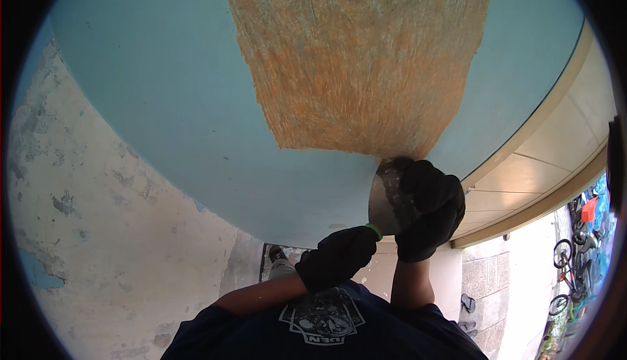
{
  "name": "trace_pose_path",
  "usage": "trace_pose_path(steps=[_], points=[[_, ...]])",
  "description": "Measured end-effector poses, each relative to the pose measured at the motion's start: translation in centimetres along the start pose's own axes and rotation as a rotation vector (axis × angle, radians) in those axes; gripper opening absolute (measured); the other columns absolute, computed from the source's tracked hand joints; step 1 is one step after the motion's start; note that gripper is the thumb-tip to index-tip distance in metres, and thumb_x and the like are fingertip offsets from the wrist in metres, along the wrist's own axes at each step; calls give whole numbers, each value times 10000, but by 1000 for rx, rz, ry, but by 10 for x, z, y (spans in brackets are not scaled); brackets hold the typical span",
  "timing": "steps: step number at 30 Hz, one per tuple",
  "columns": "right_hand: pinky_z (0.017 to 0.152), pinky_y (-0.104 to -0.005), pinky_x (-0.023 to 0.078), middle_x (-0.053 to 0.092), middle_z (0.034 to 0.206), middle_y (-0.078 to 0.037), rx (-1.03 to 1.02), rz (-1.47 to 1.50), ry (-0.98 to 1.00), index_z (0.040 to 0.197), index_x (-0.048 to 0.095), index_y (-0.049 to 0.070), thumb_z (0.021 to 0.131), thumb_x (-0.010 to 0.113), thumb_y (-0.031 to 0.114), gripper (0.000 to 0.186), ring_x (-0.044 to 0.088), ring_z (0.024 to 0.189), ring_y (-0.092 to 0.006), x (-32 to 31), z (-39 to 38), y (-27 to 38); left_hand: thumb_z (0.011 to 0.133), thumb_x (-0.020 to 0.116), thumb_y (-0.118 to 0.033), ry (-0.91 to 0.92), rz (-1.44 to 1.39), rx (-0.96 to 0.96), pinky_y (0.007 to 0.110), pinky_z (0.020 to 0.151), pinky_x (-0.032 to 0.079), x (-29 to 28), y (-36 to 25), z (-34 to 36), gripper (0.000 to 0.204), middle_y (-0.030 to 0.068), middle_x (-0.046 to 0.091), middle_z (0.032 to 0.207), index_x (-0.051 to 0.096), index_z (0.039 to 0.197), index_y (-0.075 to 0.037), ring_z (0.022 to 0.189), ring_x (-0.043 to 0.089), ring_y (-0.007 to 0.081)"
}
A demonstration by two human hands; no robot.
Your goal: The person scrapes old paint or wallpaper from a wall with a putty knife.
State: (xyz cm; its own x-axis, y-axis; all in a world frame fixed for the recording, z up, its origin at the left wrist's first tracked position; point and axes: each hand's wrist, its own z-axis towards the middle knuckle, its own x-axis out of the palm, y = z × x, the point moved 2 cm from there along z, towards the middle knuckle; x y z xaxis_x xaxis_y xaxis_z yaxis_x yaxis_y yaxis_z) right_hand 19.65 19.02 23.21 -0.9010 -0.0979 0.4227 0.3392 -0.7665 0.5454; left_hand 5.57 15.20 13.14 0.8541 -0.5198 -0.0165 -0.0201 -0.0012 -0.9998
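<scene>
A wide, thin metal scraper (pixel 384 204) is between my two hands, tilted against a light blue wall (pixel 170 79). My left hand (pixel 339 257), in a black glove, closes around its handle, most of which is hidden; a bit of green shows at the blade end. Dark smears mark the blade. My right hand (pixel 432 203), also in a black glove, grips the blade from the right, with curled fingers over its face. Just above the hands ends a large scraped patch (pixel 366 66), rough and orange-brown with vertical streaks. Whether the blade touches the patch's lower edge, I cannot tell.
On the left runs a whitish wall (pixel 98 196) with peeling, stained paint. A beige frame (pixel 522 141) with pale panels curves along the right. Low on the right lie dark sandals (pixel 467 303); beyond them stand bicycles (pixel 563 255) and a red object (pixel 590 210).
</scene>
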Motion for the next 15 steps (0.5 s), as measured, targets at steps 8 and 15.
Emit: trace_pose_path(steps=[8, 15], points=[[752, -385, 507, 567, 715, -155, -53, 47, 67, 653, 440, 28, 761, 396, -1, 120, 582, 748, -261, 1, 3, 3, 827, 721, -97, -177, 688, 687, 406, 774, 503, 7, 13, -1, 294, 133, 619, 956, 584, 1067, 5, 859, 623, 309], [766, -392, 507, 561, 716, -153, -17, -3, 88, 656, 449, 22, 754, 405, -3, 110, 586, 753, -268, -7, 1, 1, 845, 703, -105, -23, 323, 303, 417, 796, 483, 9, 8, 1, 249, 135, 584, 978, 554, 1019, -7, 935, 590, 286]])
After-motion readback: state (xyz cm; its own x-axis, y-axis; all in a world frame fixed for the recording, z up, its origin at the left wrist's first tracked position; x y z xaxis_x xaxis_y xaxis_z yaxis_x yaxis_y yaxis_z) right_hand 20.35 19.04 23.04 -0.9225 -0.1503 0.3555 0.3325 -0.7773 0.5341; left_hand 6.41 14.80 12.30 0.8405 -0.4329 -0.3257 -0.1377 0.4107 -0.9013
